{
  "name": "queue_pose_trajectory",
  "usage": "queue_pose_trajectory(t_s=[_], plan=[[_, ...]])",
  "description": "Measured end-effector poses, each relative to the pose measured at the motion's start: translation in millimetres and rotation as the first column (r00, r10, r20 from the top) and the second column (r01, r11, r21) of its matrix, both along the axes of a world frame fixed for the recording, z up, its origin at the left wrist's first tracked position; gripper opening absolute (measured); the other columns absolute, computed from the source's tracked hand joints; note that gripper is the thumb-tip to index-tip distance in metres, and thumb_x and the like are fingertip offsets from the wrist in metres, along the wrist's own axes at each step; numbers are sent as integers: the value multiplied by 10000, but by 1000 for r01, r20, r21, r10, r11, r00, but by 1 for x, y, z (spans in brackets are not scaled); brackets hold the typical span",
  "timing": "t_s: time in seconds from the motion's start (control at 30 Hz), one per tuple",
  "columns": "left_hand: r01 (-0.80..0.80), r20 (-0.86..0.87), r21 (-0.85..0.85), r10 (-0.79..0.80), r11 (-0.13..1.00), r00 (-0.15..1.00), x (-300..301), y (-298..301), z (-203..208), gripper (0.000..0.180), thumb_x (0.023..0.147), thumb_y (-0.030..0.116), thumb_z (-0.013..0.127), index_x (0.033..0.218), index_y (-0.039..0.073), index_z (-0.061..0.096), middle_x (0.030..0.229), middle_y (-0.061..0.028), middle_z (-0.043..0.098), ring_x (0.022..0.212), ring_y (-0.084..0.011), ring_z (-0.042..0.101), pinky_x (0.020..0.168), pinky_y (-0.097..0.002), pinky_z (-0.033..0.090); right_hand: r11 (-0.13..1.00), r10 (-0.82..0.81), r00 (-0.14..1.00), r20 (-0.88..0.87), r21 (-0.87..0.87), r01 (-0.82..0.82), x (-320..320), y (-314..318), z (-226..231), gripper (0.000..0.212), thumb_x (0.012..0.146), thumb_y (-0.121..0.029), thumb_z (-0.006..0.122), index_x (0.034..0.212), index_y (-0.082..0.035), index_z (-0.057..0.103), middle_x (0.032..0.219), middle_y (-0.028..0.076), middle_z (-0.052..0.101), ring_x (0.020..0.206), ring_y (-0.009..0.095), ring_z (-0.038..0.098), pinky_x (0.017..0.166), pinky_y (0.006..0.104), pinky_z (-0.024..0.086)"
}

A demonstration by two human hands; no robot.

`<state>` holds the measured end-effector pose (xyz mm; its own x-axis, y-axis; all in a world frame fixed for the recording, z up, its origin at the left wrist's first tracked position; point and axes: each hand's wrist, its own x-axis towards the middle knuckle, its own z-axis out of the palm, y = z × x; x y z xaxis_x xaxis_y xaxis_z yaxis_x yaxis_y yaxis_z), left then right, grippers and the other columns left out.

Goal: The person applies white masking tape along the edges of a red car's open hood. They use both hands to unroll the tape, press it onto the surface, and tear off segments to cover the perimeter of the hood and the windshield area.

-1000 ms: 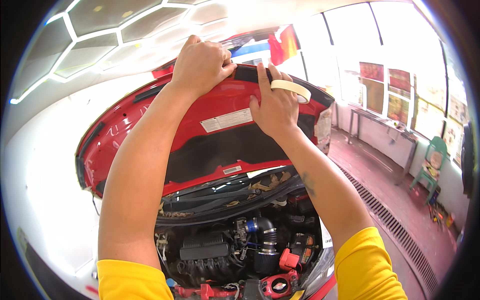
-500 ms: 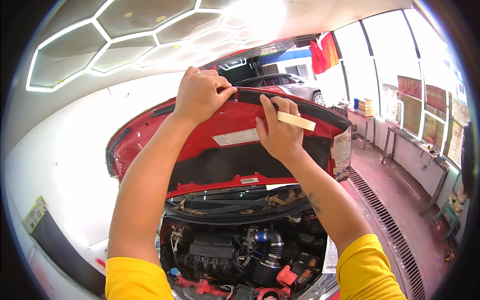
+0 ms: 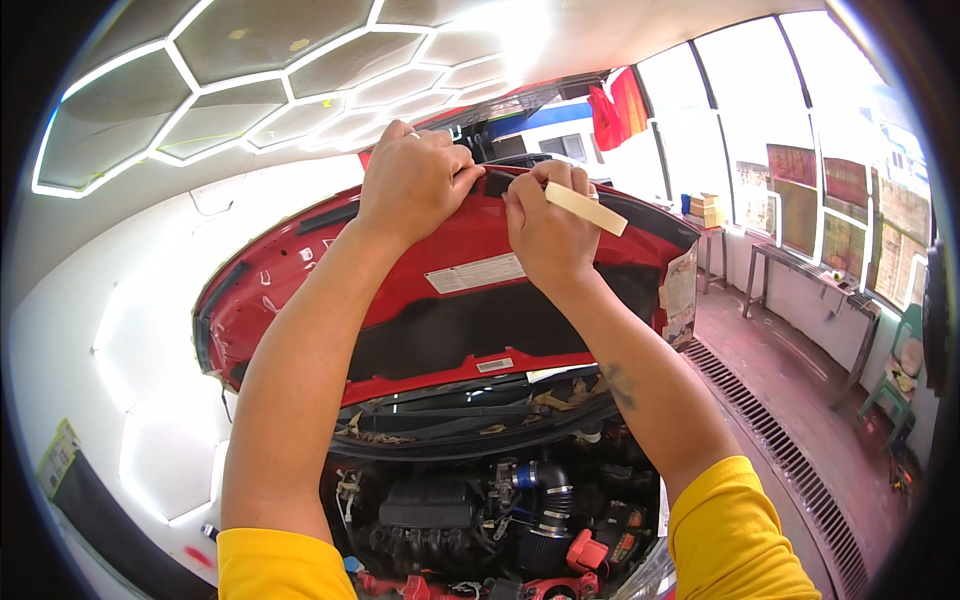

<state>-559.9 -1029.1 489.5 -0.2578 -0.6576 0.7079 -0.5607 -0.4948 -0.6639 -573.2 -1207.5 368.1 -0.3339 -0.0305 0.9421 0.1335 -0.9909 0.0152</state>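
A red car hood [image 3: 390,325] is raised, its underside facing me, with black strips along the upper edge. My left hand [image 3: 412,190] is closed at the middle of that edge, thumb against bent fingers, pinching the rim. Just right of it is my right hand [image 3: 550,225], fingers curled over the edge and thumb pressed to them. A cream roll of masking tape [image 3: 587,208] is held in its fingers, standing out to the right. What lies beneath the fingertips of both hands is hidden.
Below the hood lies the open engine bay [image 3: 430,505], with dry leaves [image 3: 550,403] near the windshield cowl. Newspaper [image 3: 679,295] covers the hood's right corner. A floor grate [image 3: 780,470], metal bench [image 3: 815,270] and green chair [image 3: 893,380] are to the right.
My right hand has moved up and its fingers have closed at the hood's edge; the tape roll is tilted more. My left hand stays at the rim. The view has shifted slightly.
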Motion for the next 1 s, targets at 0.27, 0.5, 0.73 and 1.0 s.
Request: queue_pose_trajectory(t_s=[0.27, 0.5, 0.73, 1.0], plan=[[-42, 114, 134, 27, 990, 993, 0, -3, 17, 311, 900, 366, 880, 772, 112, 754, 721, -52, 681, 696, -269, 624, 893, -403, 467, 995, -58, 990, -126, 73, 67, -9, -23, -37, 306, 868, -155, 787, 1172, -190, 807, 1104, 33, 635, 1054, 280, 624, 805, 462, 529], [-208, 105, 275, 186, 939, 977, -20, -26, 49, 400, 778, 483, 930, 829, 119, 771, 797, -55, 743, 841, -258, 692, 1016, -408, 468, 985, -164, 979, -118, 28, 169, -19, -29, -77, 526, 830, -158, 786, 1354, -193, 791, 1309, 105, 611, 1154, 310, 605, 900, 476, 507], [-247, 105, 455, 224, 856, 969, -32, -86, 56, 399, 715, 478, 912, 834, 123, 771, 863, -60, 750, 920, -281, 700, 1073, -435, 468, 996, -5, 991, -130, 87, 16, -17, -24, -76, 560, 804, -155, 808, 1363, -160, 783, 1135, 93, 602, 1068, 297, 600, 851, 452, 508], [-201, 104, 372, 174, 906, 979, -23, -122, 24, 415, 759, 507, 909, 874, 126, 791, 903, -59, 754, 941, -293, 710, 1056, -449, 481, 993, 61, 985, -164, 108, -44, -11, -25, -82, 649, 827, -156, 801, 1468, -170, 699, 1009, 83, 565, 941, 294, 597, 800, 457, 510]])
